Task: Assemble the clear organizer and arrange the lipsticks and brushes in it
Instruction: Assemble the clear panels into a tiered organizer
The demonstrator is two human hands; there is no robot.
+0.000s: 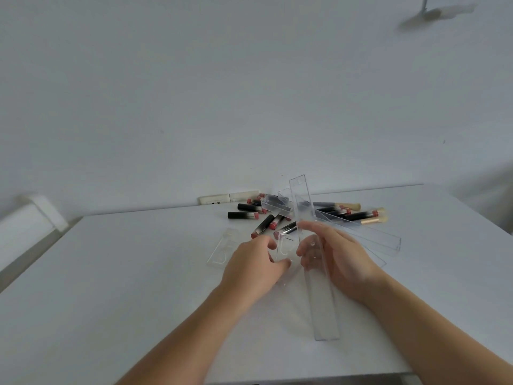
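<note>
The counter (138, 287) is plain white, and the wall (194, 93) is pale grey-white. The lipsticks (262, 226) are black with pinkish-red ends. The organizer strips (323, 309) are clear and colourless. The brushes (369, 220) have black handles with gold collars and beige bristles.

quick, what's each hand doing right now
Left hand: fingers curled on a clear side bracket.
Right hand: fingers curled round a long clear tray, holding it tilted up.
</note>
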